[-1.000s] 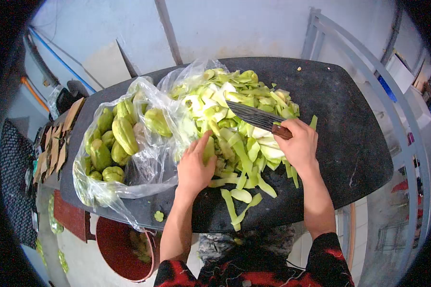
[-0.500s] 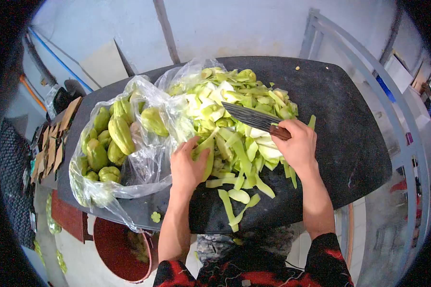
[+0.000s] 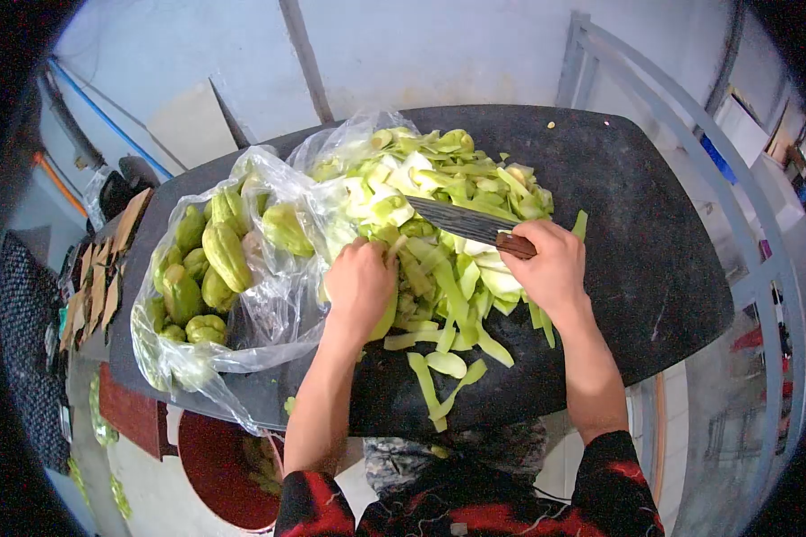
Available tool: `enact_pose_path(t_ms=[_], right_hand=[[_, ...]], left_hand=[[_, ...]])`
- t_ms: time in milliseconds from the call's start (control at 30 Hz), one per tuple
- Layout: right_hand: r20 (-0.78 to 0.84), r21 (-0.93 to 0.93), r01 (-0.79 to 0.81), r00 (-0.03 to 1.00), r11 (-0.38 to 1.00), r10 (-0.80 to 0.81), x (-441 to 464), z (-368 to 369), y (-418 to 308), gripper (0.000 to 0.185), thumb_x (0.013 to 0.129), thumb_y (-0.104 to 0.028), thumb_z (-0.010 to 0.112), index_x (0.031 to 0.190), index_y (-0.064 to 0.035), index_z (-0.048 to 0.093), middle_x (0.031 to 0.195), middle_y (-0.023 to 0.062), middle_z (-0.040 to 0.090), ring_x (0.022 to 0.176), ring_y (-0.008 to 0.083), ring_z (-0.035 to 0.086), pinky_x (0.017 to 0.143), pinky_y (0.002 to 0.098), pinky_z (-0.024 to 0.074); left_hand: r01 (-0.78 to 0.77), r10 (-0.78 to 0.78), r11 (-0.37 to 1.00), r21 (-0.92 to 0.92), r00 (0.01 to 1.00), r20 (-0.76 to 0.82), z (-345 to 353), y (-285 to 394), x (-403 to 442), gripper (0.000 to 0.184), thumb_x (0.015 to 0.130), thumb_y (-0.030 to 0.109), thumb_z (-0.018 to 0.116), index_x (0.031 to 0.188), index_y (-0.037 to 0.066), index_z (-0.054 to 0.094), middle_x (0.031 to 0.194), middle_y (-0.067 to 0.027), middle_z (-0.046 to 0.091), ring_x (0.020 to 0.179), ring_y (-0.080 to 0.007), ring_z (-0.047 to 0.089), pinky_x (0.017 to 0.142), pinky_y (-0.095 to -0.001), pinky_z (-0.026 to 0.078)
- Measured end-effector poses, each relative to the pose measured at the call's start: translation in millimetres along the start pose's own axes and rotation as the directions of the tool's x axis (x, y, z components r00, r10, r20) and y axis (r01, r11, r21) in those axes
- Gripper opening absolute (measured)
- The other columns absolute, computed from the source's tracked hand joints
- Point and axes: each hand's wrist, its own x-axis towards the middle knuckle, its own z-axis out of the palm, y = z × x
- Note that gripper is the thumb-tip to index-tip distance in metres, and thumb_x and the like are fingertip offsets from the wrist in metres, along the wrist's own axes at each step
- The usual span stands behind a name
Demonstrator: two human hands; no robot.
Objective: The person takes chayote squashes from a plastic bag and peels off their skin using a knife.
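Note:
My right hand (image 3: 551, 267) is closed round the brown wooden handle of a knife (image 3: 457, 220). Its dark, wide blade points left above a heap of pale green slices and peel strips (image 3: 457, 277). At the heap's left side my left hand (image 3: 363, 279) is curled, back upward, over a green chayote (image 3: 385, 319); the hand covers most of it. To the left, several whole chayotes (image 3: 226, 255) lie in an open clear plastic bag (image 3: 273, 309). Some peel strips (image 3: 428, 385) are scattered towards the near edge of the table.
A dark table (image 3: 654, 259) with rounded corners carries everything. Below its near left edge stands a red bucket (image 3: 219, 470) with some matter inside. A grey metal rail (image 3: 690, 98) runs along the right. Flattened cardboard (image 3: 107, 268) leans at the left, and a pale wall (image 3: 457, 54) rises behind.
My left hand has rolled over the chayote and moved slightly up, so its back now faces me. The knife and right hand have shifted slightly left and down.

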Motion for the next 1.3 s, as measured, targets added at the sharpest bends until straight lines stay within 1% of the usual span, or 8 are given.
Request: enact_pose_path(t_ms=[133,267,367,533,900,1000,1100,1300], right_hand=[[-0.015,-0.023,0.029,0.999,0.999,-0.030,3,-3,1,0.020,0.066,-0.013,0.079,0.081,-0.0049,0.067,0.075,0.0106,0.065,0.067,0.0294,0.065,0.059,0.0373,0.0504],[-0.046,-0.011,0.036,0.998,0.999,-0.036,3,-2,4,0.019,0.067,-0.013,0.078,0.080,-0.0047,0.067,0.074,0.0105,0.065,0.066,0.0290,0.065,0.058,0.0371,0.0500],[-0.036,0.000,0.013,0.999,1.000,-0.013,4,-3,6,0.019,0.067,-0.013,0.078,0.080,-0.0047,0.067,0.074,0.0105,0.065,0.066,0.0288,0.065,0.058,0.0369,0.0499],[0.024,0.017,-0.069,0.997,0.997,0.068,4,-2,9,0.021,0.067,-0.018,0.078,0.083,-0.0083,0.067,0.080,0.0105,0.066,0.074,0.0312,0.065,0.066,0.0415,0.0516],[-0.033,0.013,-0.021,0.999,1.000,0.022,4,-5,4,0.021,0.067,-0.011,0.080,0.080,-0.0025,0.066,0.075,0.0106,0.066,0.068,0.0276,0.067,0.060,0.0349,0.0514],[-0.038,0.005,-0.018,0.999,1.000,0.018,4,-6,4,0.021,0.068,-0.012,0.080,0.080,-0.0019,0.066,0.075,0.0108,0.066,0.067,0.0277,0.067,0.059,0.0349,0.0512],[-0.026,0.000,0.002,1.000,1.000,-0.002,4,-4,1,0.022,0.072,-0.015,0.080,0.080,-0.0008,0.065,0.075,0.0122,0.066,0.066,0.0270,0.067,0.059,0.0349,0.0508],[-0.011,0.148,-0.035,0.999,0.988,0.037,0,-13,-27,0.026,0.083,-0.025,0.075,0.087,-0.0025,0.062,0.071,0.0123,0.065,0.062,0.0291,0.064,0.059,0.0368,0.0501]], left_hand=[[0.097,-0.091,0.993,-0.063,0.993,0.080,-8,0,12,0.013,0.084,0.015,0.062,0.081,0.004,0.067,0.094,-0.0186,0.066,0.087,-0.0391,0.064,0.072,-0.0486,0.052],[-0.074,0.055,0.996,-0.044,0.938,-0.343,-23,-19,27,0.044,0.084,-0.001,0.056,0.128,0.005,0.055,0.097,-0.0205,0.064,0.092,-0.0416,0.061,0.084,-0.0472,0.049],[-0.164,0.192,0.981,0.103,0.888,-0.417,-37,-19,16,0.049,0.079,-0.001,0.061,0.127,0.003,0.053,0.102,-0.0206,0.059,0.096,-0.0391,0.059,0.075,-0.0451,0.051],[-0.040,-0.002,0.986,0.164,0.968,0.249,-33,4,-35,0.069,0.073,0.027,0.074,0.134,0.008,0.046,0.108,-0.0201,0.055,0.096,-0.0386,0.059,0.078,-0.0468,0.053],[0.107,-0.093,0.994,-0.014,0.918,0.384,-27,-9,-29,0.086,0.068,0.022,0.074,0.145,0.010,0.037,0.113,-0.0252,0.058,0.103,-0.0404,0.060,0.085,-0.0461,0.053],[0.161,-0.022,0.889,-0.428,0.950,0.310,-30,-23,-25,0.084,0.070,0.019,0.073,0.146,0.010,0.039,0.123,-0.0235,0.058,0.103,-0.0323,0.062,0.087,-0.0406,0.052],[0.411,-0.183,0.189,-0.892,0.907,0.379,-46,-10,-15,0.075,0.079,0.021,0.066,0.148,0.015,0.037,0.121,-0.0175,0.058,0.098,-0.0272,0.062,0.085,-0.0396,0.053],[0.338,-0.173,-0.594,-0.730,0.832,0.526,-27,-6,19,0.042,0.089,0.031,0.058,0.129,0.023,0.048,0.098,-0.0115,0.058,0.088,-0.0319,0.061,0.075,-0.0534,0.053]])
